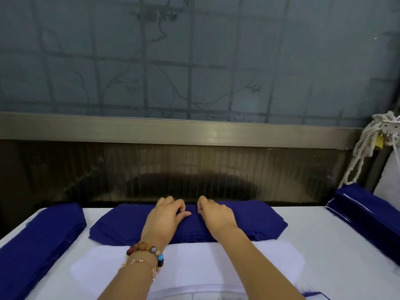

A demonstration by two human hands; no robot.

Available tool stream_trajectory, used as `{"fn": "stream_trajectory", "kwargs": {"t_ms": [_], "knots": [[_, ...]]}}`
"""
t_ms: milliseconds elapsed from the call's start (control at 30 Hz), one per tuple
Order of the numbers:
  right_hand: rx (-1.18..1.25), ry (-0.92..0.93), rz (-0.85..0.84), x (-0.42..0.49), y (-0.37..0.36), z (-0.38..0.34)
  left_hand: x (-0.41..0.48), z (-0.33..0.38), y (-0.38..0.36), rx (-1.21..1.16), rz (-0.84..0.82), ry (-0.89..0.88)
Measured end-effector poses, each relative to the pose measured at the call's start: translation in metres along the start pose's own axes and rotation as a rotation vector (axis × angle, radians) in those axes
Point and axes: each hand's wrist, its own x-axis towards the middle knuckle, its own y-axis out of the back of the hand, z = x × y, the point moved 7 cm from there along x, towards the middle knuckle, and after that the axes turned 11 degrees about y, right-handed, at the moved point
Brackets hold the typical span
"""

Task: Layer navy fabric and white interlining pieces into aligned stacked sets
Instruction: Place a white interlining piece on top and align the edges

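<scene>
A thick stack of navy fabric pieces (257, 219) lies across the far middle of the white table (313, 241). Both hands rest on top of it, side by side near its centre. My left hand (165, 215), with a bead bracelet at the wrist, has curled fingers and its fingertips press on the top navy piece. My right hand (214, 213) pinches the top navy piece at its fingertips. A white interlining piece (188, 267) lies flat on the table just in front of the navy stack, under my forearms.
Another navy stack (36, 241) lies along the left table edge. A layered navy-and-white stack (368, 215) sits at the right. A navy scrap (313, 294) shows at the bottom right. A dark panel and metal rail (194, 131) back the table; knotted rope (368, 146) hangs right.
</scene>
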Motion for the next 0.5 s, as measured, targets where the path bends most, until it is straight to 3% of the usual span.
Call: {"fn": "stream_trajectory", "kwargs": {"t_ms": [500], "knots": [[-0.204,0.106,0.216,-0.007,-0.002,-0.012,0.002,-0.004,-0.004,0.075,0.077,-0.012]]}}
